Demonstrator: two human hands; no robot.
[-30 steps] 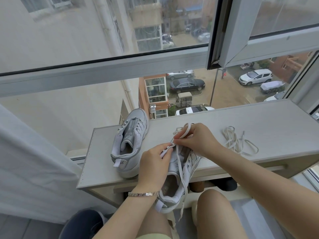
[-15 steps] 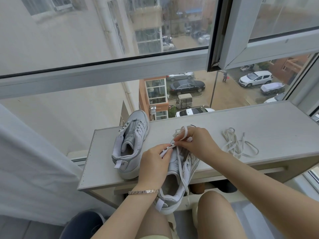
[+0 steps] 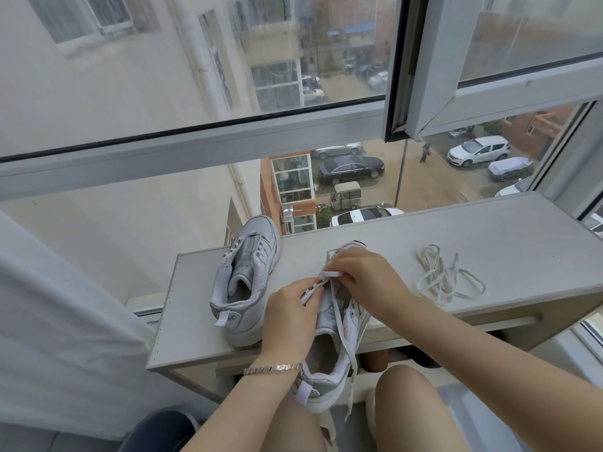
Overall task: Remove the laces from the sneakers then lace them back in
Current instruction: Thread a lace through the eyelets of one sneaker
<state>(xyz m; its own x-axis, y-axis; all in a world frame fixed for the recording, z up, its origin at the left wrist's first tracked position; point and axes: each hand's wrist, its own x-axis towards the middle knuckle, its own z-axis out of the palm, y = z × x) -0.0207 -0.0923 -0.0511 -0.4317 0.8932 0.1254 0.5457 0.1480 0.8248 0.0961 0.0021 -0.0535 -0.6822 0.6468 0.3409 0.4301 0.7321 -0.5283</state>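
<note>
A white sneaker [image 3: 329, 357] leans from my lap onto the front edge of the table, heel toward me. My left hand [image 3: 290, 316] grips its left eyelet flap near the tongue. My right hand [image 3: 365, 277] pinches a flat white lace [image 3: 331, 274] at the eyelets, and the lace's long end [image 3: 350, 360] hangs down past the shoe's right side. A second white sneaker [image 3: 244, 282] without a lace stands on the table to the left. A loose white lace [image 3: 443, 280] lies coiled on the table to the right.
The grey table [image 3: 489, 236] stands against a large window with its frame [image 3: 195, 141] across the view. A white curtain [image 3: 49, 321] hangs at the left. My bare knees [image 3: 411, 409] are below the table edge. A dark round object [image 3: 156, 432] sits on the floor at lower left.
My right hand has drawn the lace lower, closer to the eyelets; the loop that stood above the fingers has shortened. My left hand and both sneakers stay where they were.
</note>
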